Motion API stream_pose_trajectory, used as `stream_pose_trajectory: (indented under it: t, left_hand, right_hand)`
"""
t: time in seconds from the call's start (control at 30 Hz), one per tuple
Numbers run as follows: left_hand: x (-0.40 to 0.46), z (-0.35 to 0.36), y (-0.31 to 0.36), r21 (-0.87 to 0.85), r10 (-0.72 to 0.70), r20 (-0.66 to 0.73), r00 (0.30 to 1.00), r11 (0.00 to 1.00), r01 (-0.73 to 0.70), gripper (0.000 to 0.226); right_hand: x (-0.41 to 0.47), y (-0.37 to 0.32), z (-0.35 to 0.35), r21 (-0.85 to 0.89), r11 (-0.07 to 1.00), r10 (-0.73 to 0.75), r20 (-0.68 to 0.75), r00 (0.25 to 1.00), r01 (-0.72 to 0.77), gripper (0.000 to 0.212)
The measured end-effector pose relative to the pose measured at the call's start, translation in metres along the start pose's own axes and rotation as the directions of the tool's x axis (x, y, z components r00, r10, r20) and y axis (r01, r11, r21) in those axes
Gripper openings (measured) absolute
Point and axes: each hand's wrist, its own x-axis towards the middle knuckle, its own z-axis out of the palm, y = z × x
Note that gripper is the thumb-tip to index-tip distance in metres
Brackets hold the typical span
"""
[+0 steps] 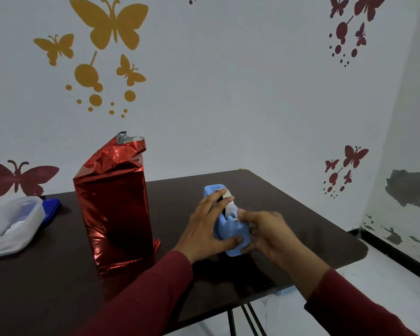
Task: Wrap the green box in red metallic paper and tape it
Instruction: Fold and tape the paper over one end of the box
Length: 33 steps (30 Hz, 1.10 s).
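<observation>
The box wrapped in red metallic paper [114, 214] stands upright on the dark bench [289, 214], long axis vertical, its crumpled top still open and showing silver. No writing is legible. Just right of it, the left hand [209, 229] grips the blue tape dispenser [230, 229] while the right hand [264, 231] pinches its tape end.

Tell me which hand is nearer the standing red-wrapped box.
Left. The left hand holds the blue tape dispenser on the side facing the red-wrapped box, apart from it. The right hand pinches at the dispenser's front on the far side.
</observation>
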Motion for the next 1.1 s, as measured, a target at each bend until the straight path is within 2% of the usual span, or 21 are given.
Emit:
stream_pose_trajectory:
  t: [0.3, 0.53, 0.6, 0.7, 0.77, 0.87, 0.9, 0.97, 1.03, 1.1]
  left_hand:
    - [0.001, 0.000, 0.000, -0.005, 0.030, -0.026, 0.999, 1.000, -0.030, 0.089]
    - [0.000, 0.001, 0.000, -0.011, 0.026, -0.003, 1.000, 1.000, -0.026, 0.093]
    - [-0.001, 0.000, 0.000, -0.018, 0.017, 0.008, 1.000, 1.000, -0.017, 0.094]
    - [-0.002, -0.001, 0.001, -0.033, 0.031, 0.008, 0.999, 0.999, -0.031, 0.098]
    - [-0.002, -0.001, -0.001, -0.043, 0.043, 0.013, 0.999, 0.998, -0.042, 0.100]
    - [-0.002, 0.000, -0.006, -0.081, 0.052, 0.014, 0.999, 0.995, -0.051, 0.100]
    - [-0.003, 0.000, -0.006, -0.122, 0.060, -0.007, 0.998, 0.991, -0.060, 0.096]
    - [-0.006, -0.002, 0.000, -0.231, 0.037, -0.118, 0.992, 0.971, -0.064, 0.078]
    - [-0.006, -0.013, 0.016, -0.290, -0.035, -0.243, 0.969, 0.956, -0.038, 0.055]
    - [-0.002, -0.029, 0.035, -0.327, -0.056, -0.224, 0.973, 0.945, -0.020, 0.039]
  right_hand:
    - [-0.005, 0.002, -0.006, 0.004, 0.999, -0.040, 0.012, 0.999, 0.040, 0.020]
    - [-0.008, 0.007, -0.015, -0.047, 0.992, -0.112, 0.141, 0.984, 0.120, 0.017]
    - [-0.007, 0.006, -0.016, -0.102, 0.984, -0.128, 0.158, 0.979, 0.145, 0.016]
    - [-0.005, -0.002, -0.016, -0.218, 0.961, -0.138, 0.164, 0.977, 0.172, 0.039]
    - [-0.004, -0.006, -0.016, -0.331, 0.924, -0.144, 0.165, 0.976, 0.192, 0.037]
    - [-0.009, -0.008, -0.019, -0.537, 0.795, -0.205, 0.200, 0.958, 0.282, 0.034]
    - [-0.011, -0.006, -0.023, -0.556, 0.776, -0.217, 0.209, 0.953, 0.299, 0.032]
    - [-0.015, -0.002, -0.028, -0.445, 0.851, -0.202, 0.212, 0.956, 0.279, 0.026]
    - [-0.022, -0.005, -0.033, -0.295, 0.927, -0.190, 0.161, 0.969, 0.230, 0.032]
    - [-0.030, -0.008, -0.035, -0.198, 0.945, -0.241, 0.112, 0.964, 0.259, 0.041]
